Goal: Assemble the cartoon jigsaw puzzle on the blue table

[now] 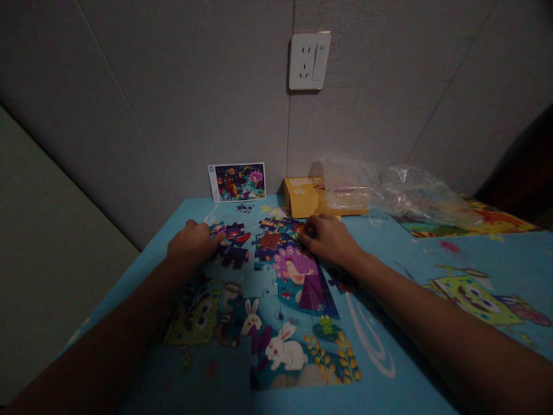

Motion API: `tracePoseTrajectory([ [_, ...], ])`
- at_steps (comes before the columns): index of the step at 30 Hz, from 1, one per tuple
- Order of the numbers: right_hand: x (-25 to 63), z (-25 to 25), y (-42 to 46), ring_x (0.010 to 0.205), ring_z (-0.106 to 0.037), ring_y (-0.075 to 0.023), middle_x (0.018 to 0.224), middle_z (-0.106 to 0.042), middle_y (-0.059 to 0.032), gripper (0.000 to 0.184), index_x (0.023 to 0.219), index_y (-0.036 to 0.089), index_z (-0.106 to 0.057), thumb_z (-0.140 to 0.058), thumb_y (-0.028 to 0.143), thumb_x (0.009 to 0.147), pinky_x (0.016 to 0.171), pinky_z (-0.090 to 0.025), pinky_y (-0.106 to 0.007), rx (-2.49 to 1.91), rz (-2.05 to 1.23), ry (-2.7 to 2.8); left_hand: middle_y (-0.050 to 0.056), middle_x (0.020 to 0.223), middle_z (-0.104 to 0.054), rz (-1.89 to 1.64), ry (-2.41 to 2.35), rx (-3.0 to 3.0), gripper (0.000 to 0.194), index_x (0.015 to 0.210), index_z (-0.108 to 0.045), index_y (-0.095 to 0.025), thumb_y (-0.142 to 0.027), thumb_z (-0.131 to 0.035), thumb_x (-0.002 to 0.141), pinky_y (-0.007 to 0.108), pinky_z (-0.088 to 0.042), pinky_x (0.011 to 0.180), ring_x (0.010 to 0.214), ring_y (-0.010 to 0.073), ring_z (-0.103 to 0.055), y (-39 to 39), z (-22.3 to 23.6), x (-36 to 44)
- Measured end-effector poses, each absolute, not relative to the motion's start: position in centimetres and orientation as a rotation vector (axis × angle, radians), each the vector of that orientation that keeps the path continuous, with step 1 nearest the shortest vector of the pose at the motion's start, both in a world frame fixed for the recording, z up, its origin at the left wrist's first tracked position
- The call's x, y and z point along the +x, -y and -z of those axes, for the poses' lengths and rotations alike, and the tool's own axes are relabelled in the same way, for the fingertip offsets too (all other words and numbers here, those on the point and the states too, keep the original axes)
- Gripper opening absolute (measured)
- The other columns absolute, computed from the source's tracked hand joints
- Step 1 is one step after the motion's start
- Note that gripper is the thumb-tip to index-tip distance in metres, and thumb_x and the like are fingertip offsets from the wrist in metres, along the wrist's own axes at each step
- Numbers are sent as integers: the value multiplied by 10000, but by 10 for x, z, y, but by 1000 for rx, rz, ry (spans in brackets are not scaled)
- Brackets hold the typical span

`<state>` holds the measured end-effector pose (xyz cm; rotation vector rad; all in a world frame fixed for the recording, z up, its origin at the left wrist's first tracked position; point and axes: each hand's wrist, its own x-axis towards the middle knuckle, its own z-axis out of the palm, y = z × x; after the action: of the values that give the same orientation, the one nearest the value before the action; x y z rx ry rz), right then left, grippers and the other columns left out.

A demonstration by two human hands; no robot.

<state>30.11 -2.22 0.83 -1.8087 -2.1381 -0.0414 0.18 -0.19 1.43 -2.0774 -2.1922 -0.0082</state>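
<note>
A partly joined jigsaw puzzle (289, 331) lies on the blue cloth, showing white rabbits, a frog and a pink peacock. At its far right corner my right hand (326, 237) is closed in a pinch, thumb and forefinger on a puzzle piece (297, 229). My left hand (190, 245) rests left of the puzzle with its fingers curled. Its thumb points at loose dark puzzle pieces (235, 256), and whatever its fingers may hold is hidden. More puzzle pieces (344, 282) lie partly behind my right forearm.
A picture card (238, 183) leans on the wall. Right of it stand a yellow puzzle box (302, 199) and crumpled clear plastic bags (423, 190), with a colourful sheet (488, 222) under the bags. A lone piece (245, 208) lies before the card. The wall bears a socket (309, 60).
</note>
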Motion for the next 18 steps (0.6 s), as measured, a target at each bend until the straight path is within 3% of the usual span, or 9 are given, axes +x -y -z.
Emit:
tracePoseTrajectory([
  [5, 301, -9, 23, 898, -635, -267, 962, -692, -153, 322, 949, 159, -674, -487, 415, 896, 760, -443, -343, -1805, 38, 2127, 212, 1087, -662, 69, 2180, -2080, 558, 1122, -660, -100, -544, -414, 891, 374, -507, 815, 1007, 327, -645, -4, -14, -3],
  [13, 302, -10, 22, 867, -643, -266, 950, -697, -147, 309, 944, 156, -688, -532, 413, 875, 745, -448, -349, -1802, -6, 2121, 163, 1017, -726, 257, 2187, -2083, 400, 1059, -698, -143, -357, -401, 899, 372, -490, 789, 941, 319, -670, -5, -16, -2],
  [18, 303, -12, 22, 976, -622, -290, 1014, -686, -153, 299, 989, 155, -702, -547, 388, 883, 835, -446, -385, -1741, 42, 2062, 84, 969, -735, 747, 2052, -2108, 388, 1014, -697, -179, -399, -392, 917, 302, -480, 753, 858, 242, -669, -1, -21, 7],
])
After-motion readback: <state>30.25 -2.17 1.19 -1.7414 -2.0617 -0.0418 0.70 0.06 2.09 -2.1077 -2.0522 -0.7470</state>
